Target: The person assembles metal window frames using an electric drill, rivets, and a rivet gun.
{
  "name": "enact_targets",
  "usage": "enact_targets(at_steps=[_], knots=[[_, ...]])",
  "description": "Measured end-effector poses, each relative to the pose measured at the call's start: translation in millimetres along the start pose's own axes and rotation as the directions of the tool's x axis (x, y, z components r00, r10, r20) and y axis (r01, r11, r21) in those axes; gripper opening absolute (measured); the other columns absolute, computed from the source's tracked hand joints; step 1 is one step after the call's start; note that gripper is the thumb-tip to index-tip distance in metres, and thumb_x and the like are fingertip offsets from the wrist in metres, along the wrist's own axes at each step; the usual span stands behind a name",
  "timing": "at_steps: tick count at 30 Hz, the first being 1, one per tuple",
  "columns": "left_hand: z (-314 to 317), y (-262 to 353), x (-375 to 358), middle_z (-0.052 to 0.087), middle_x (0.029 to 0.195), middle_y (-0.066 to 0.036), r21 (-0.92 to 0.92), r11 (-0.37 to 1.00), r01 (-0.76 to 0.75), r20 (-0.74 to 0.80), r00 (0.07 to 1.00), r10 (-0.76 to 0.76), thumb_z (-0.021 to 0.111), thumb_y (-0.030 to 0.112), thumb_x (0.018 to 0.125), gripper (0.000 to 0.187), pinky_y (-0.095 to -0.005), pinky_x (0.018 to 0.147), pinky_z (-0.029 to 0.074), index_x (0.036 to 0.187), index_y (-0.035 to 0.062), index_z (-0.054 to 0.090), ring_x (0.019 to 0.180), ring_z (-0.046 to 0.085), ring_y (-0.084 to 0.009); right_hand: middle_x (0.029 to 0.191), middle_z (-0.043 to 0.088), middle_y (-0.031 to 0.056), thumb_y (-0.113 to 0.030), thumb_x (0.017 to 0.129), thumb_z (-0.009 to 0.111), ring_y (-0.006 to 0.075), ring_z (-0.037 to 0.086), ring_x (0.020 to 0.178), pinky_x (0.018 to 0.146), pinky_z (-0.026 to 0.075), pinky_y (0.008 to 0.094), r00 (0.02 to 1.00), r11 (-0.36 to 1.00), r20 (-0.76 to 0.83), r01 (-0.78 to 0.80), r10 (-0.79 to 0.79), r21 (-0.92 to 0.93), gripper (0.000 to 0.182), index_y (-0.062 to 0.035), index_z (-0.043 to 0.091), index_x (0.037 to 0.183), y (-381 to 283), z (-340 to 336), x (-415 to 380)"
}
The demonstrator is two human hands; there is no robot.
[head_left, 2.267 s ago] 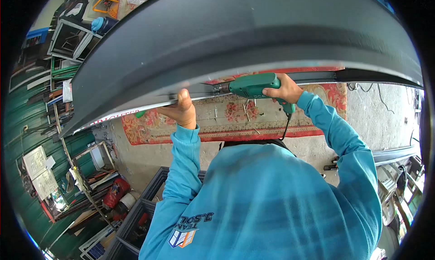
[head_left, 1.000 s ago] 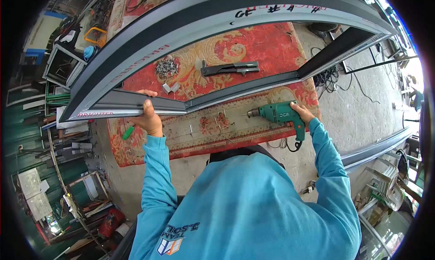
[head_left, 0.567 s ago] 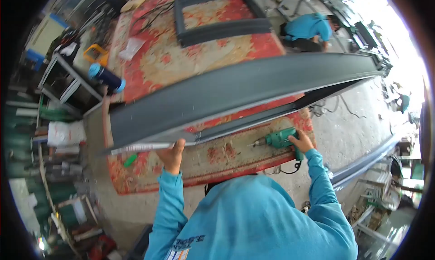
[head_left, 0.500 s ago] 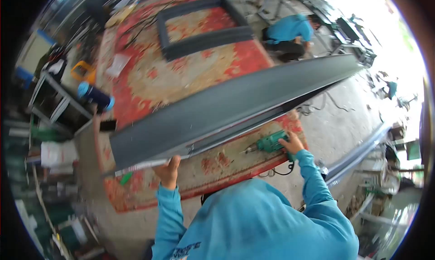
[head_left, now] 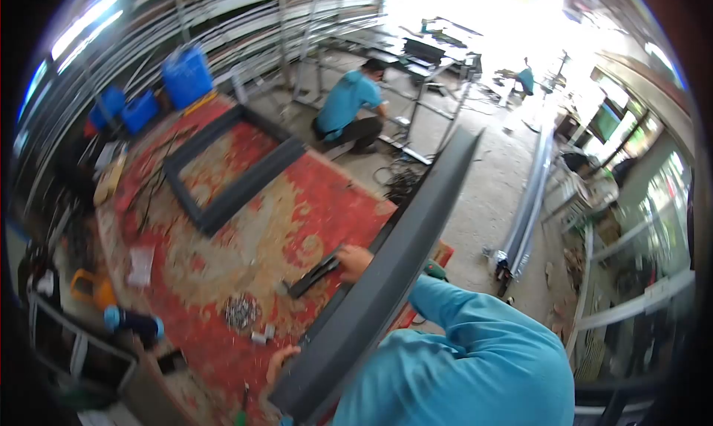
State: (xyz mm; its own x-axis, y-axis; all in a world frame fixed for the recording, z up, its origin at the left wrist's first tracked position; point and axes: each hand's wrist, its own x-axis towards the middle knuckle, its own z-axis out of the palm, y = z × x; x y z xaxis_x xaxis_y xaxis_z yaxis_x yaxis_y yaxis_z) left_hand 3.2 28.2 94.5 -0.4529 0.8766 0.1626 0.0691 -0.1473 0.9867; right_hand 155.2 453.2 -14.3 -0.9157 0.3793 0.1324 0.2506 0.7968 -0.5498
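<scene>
A long dark grey metal profile [head_left: 394, 277] stands tilted across the table's near right side. My left hand [head_left: 279, 362] is closed on its lower end, partly hidden behind it. My right hand [head_left: 355, 264] reaches past the profile, its fingers closed on the end of a short dark piece [head_left: 315, 274] over the red patterned tabletop [head_left: 297, 210]. A pile of small screws [head_left: 241, 311] and small metal pieces [head_left: 262, 334] lie left of the profile. The green drill [head_left: 435, 270] shows only in part behind my right sleeve.
A dark rectangular frame [head_left: 223, 199] lies on the far part of the table. Blue containers [head_left: 187, 77] stand beyond it. A person [head_left: 349, 106] crouches past the table. A dark bottle [head_left: 135, 323] and an orange object [head_left: 90, 286] are at the left. Wrapped profiles [head_left: 529, 196] lie on the floor.
The long profile has swung to a steeper angle in view. My right hand has let go of the drill and moved across to the short dark piece. The view has turned rightward.
</scene>
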Motion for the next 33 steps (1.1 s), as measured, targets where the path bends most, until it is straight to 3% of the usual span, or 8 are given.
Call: enact_targets(at_steps=[3, 6, 10, 15, 20, 27, 31, 33], knots=[[-7.2, -8.4, 2.9, 0.060, 0.122, -0.015, 0.032, 0.999, 0.022, 0.107, 0.994, -0.025, 0.063, 0.007, 0.087, 0.039, -0.0414, 0.105, 0.039, 0.124, 0.0004, 0.053, 0.113, 0.059, -0.0284, 0.128, 0.049, 0.0154, -0.030, 0.070, 0.078, 0.0354, 0.049, 0.119, 0.095, 0.043, 0.0544, 0.934, 0.925, 0.274, -0.121, 0.229, -0.360, 0.072, -0.0096, 0.048, 0.132, -92.6, -53.1, 35.9], [-4.3, -2.2, 5.8, 0.061, 0.120, -0.014, 0.043, 0.999, -0.004, 0.134, 0.991, -0.002, 0.064, 0.007, 0.087, 0.038, -0.0408, 0.106, 0.038, 0.123, -0.0002, 0.054, 0.112, 0.059, -0.0264, 0.129, 0.048, 0.0124, -0.030, 0.073, 0.077, 0.0341, 0.047, 0.121, 0.095, 0.040, 0.0567, 0.944, 0.870, 0.301, 0.032, 0.135, -0.492, 0.072, -0.0121, 0.045, 0.135, -84.2, -28.2, 46.5], [2.7, 19.6, 5.9, 0.062, 0.116, -0.013, 0.096, 0.994, 0.052, 0.069, 0.996, -0.059, 0.066, 0.007, 0.086, 0.037, -0.0397, 0.108, 0.036, 0.121, -0.0014, 0.056, 0.110, 0.059, -0.0226, 0.126, 0.049, 0.0116, -0.031, 0.078, 0.073, 0.0323, 0.049, 0.119, 0.095, 0.041, 0.0541, 0.835, 0.894, 0.538, 0.148, 0.116, -0.423, 0.064, -0.0121, 0.047, 0.134, -100.2, -23.0, 59.8], [31.9, 108.2, 29.4, 0.061, 0.117, -0.016, -0.117, 0.973, 0.198, 0.020, 0.980, -0.197, 0.064, 0.008, 0.086, 0.037, -0.0408, 0.114, 0.026, 0.120, -0.0039, 0.056, 0.115, 0.056, -0.0226, 0.122, 0.051, 0.0100, -0.038, 0.080, 0.070, 0.0286, 0.053, 0.110, 0.088, 0.043, 0.0510, 0.932, 0.790, 0.363, 0.228, -0.008, -0.570, 0.053, -0.0122, 0.056, 0.125, -68.6, 34.1, 69.5], [24.7, 148.6, 53.9, 0.052, 0.135, -0.013, 0.268, 0.962, 0.042, 0.325, 0.937, -0.132, 0.073, 0.003, 0.074, 0.063, -0.0465, 0.114, 0.027, 0.132, 0.0085, 0.050, 0.134, 0.042, -0.0342, 0.121, 0.056, 0.0098, -0.036, 0.071, 0.075, 0.0234, 0.065, 0.092, 0.056, 0.051, 0.0415, 0.962, 0.780, 0.271, 0.194, -0.032, -0.595, 0.040, -0.0135, 0.066, 0.102, -108.2, -7.7, 85.1], [-11.0, 139.3, 59.7, 0.038, 0.149, -0.014, -0.206, 0.897, 0.391, 0.484, 0.837, -0.254, 0.077, -0.002, 0.066, 0.075, -0.0452, 0.118, 0.018, 0.135, 0.0086, 0.049, 0.145, 0.022, -0.0295, 0.117, 0.058, 0.0141, -0.038, 0.068, 0.080, 0.0324, 0.059, 0.109, 0.089, 0.049, 0.0455, 0.793, 0.798, 0.608, 0.334, 0.049, -0.501, 0.058, -0.0078, 0.057, 0.113, -80.7, 13.8, 113.9], [-30.7, 88.9, 57.9, 0.056, 0.129, -0.009, -0.615, 0.706, 0.351, 0.019, 0.902, -0.432, 0.066, 0.005, 0.085, 0.044, -0.0334, 0.099, 0.046, 0.127, 0.0027, 0.053, 0.117, 0.056, -0.0218, 0.116, 0.058, 0.0156, -0.036, 0.064, 0.084, 0.0359, 0.059, 0.107, 0.088, 0.047, 0.0467, 0.761, 0.861, 0.648, 0.304, 0.038, -0.408, 0.064, -0.0049, 0.054, 0.112, -91.7, -9.7, 124.0], [-49.1, 29.3, 57.9, 0.061, 0.119, -0.007, -0.230, 0.859, 0.457, -0.378, 0.772, -0.511, 0.067, 0.007, 0.086, 0.035, -0.0312, 0.084, 0.051, 0.119, 0.0018, 0.058, 0.102, 0.061, -0.0174, 0.107, 0.062, 0.0168, -0.036, 0.064, 0.081, 0.0361, 0.063, 0.101, 0.083, 0.051, 0.0469, 0.796, 0.895, 0.604, 0.291, -0.030, -0.339, 0.061, -0.0055, 0.056, 0.111, -82.9, -12.9, 127.7]])
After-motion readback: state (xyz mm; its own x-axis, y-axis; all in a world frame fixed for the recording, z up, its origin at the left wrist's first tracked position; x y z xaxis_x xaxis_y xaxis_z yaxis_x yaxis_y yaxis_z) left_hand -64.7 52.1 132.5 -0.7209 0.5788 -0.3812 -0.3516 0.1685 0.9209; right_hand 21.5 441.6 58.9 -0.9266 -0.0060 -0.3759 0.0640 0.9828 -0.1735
